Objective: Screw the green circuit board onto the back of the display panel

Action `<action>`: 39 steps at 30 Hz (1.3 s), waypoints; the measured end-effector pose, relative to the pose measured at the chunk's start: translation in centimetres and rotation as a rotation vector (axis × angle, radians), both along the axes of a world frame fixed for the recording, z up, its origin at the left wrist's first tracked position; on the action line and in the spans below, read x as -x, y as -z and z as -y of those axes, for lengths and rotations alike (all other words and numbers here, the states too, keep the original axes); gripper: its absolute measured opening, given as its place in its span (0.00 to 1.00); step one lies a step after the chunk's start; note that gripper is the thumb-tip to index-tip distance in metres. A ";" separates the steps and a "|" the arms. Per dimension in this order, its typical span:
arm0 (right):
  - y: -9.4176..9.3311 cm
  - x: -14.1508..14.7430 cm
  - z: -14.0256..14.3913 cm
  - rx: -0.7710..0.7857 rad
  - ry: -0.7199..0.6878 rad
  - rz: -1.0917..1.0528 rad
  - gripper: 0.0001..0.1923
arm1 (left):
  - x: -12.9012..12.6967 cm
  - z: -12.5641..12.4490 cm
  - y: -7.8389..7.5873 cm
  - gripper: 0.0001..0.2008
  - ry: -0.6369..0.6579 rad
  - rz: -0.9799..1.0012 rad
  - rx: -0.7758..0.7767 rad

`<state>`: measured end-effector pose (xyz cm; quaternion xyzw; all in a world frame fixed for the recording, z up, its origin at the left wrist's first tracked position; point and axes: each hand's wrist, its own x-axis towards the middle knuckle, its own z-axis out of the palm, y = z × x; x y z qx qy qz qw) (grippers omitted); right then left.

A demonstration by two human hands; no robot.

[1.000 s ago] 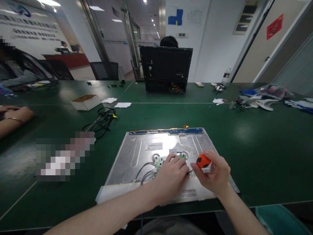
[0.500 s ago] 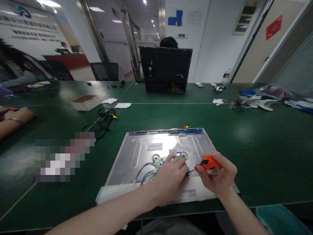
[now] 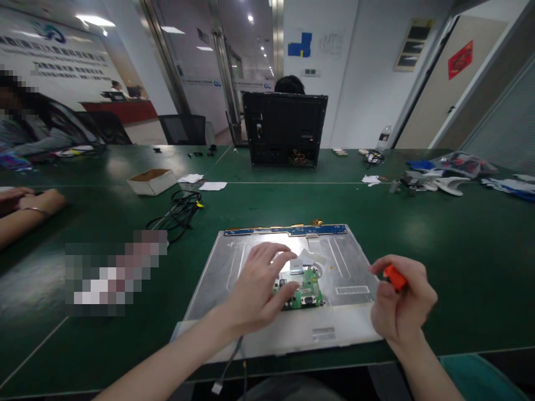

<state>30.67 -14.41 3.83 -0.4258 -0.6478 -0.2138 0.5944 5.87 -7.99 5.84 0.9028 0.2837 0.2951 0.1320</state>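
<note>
The small green circuit board (image 3: 304, 289) sits on the silver metal back of a display panel (image 3: 251, 317), low in the middle of the frame, on the green worktop (image 3: 438, 234). At far left, another person's forearm and hand (image 3: 25, 209) lie on the worktop. Right of that, toward upper left, an open cardboard box (image 3: 152, 181) stands near a bundle of black cables (image 3: 178, 209). The person's left hand (image 3: 254, 289) hovers over the panel with its fingers (image 3: 273, 257) spread apart, holding nothing; its thumb reaches just beside the left edge of the circuit board, though whether it touches cannot be told. Thin wires trail from under that hand past the panel's near edge. Along the panel's far edge runs a narrow blue strip board (image 3: 288, 229). Behind it, top centre, stands a black computer case (image 3: 285, 128). Right of the panel, the right hand (image 3: 401, 306) is lifted clear of it, fingers closed around the orange handle of a screwdriver (image 3: 394, 277). At upper right, bags and white parts (image 3: 447, 181) lie scattered.
</note>
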 end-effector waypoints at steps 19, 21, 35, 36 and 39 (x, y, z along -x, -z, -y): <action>5.5 -2.9 1.4 1.050 0.356 0.407 0.14 | 14.7 2.3 8.5 0.34 -0.578 -0.348 -0.032; 5.8 -2.9 1.5 1.046 0.366 0.405 0.14 | 15.1 2.2 8.6 0.32 -0.552 -0.343 -0.025; 4.3 -7.3 1.4 1.205 0.493 0.294 0.17 | 11.3 0.2 5.3 0.23 -0.214 -0.392 0.093; 4.0 -7.6 1.2 1.223 0.521 0.279 0.17 | 10.6 0.1 4.8 0.23 -0.186 -0.409 0.117; 3.1 -7.8 0.6 1.219 0.576 0.236 0.19 | 8.0 0.0 3.9 0.24 -0.083 -0.515 0.159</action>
